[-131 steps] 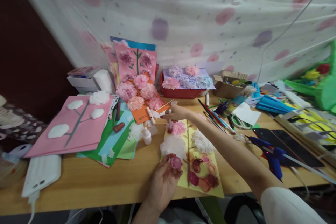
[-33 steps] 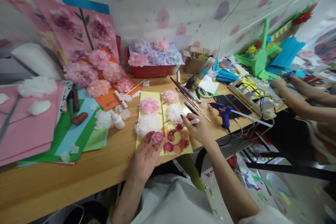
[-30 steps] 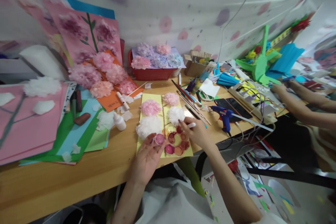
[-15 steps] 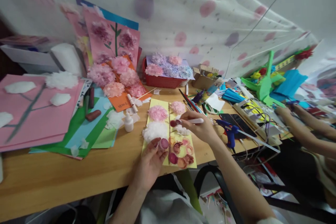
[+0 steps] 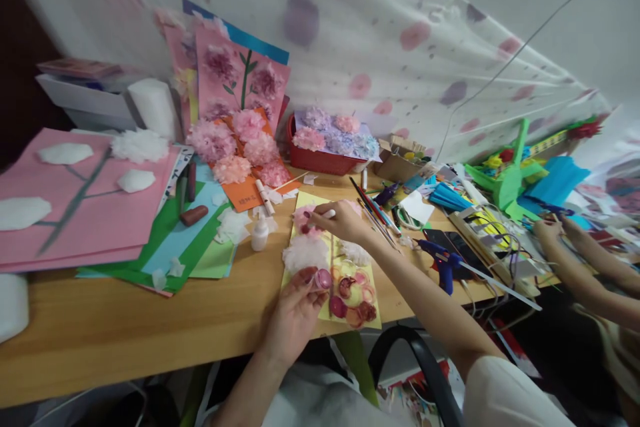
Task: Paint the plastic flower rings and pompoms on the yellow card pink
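Observation:
Over a yellow sheet [image 5: 367,317], my left hand [image 5: 294,313] pinches a small round pot of pink powder [image 5: 323,279]. My right hand [image 5: 345,221] is closed around a makeup brush [image 5: 327,214] with a white handle. The dark tip of the brush meets the pink tissue flower [image 5: 299,217] at the sheet's upper left, though fingers partly cover it. Just above my left hand lies a white tissue flower [image 5: 305,253]. Another white one [image 5: 355,252] sits on the right half. Several little pots of red, pink and orange powder [image 5: 354,288] stand on the sheet's lower right.
A white glue bottle [image 5: 259,235] stands left of the sheet. To the right lie pencils [image 5: 373,203] and a blue glue gun [image 5: 443,260] with cables behind. A red basket of flowers [image 5: 325,161] is at the back. At far right are another person's hands [image 5: 550,230].
My right hand with the brush has moved left, from the sheet's middle to the upper-left pink flower. My left hand keeps the pot over the sheet. The camera view has shifted slightly.

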{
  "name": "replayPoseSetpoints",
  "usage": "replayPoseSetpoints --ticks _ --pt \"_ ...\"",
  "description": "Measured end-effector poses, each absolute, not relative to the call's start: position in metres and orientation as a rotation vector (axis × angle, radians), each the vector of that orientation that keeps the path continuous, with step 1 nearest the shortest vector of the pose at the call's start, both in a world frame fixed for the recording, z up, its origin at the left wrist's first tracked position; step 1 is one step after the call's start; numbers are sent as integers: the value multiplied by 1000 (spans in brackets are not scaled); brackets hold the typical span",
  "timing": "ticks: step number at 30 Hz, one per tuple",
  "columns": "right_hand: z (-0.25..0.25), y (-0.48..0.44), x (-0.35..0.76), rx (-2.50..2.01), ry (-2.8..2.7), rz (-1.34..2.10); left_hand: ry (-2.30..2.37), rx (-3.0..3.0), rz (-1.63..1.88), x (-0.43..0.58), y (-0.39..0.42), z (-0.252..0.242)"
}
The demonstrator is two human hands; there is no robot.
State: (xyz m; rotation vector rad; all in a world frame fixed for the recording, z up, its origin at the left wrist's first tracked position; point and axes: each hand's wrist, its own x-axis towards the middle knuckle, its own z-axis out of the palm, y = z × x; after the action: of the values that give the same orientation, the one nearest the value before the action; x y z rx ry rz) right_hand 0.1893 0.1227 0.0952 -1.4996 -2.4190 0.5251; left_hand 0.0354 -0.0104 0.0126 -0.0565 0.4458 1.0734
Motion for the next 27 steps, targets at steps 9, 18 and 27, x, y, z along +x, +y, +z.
replayPoseSetpoints --ticks 9,18,27 --pt "90 120 197 -1468 -2460 471 437 -75 1066 35 -11 14" --pt "84 117 202 -1406 -2480 423 450 -60 1064 36 -10 15" --pt "83 118 207 -1419 -2477 432 456 -76 1094 42 -11 11"
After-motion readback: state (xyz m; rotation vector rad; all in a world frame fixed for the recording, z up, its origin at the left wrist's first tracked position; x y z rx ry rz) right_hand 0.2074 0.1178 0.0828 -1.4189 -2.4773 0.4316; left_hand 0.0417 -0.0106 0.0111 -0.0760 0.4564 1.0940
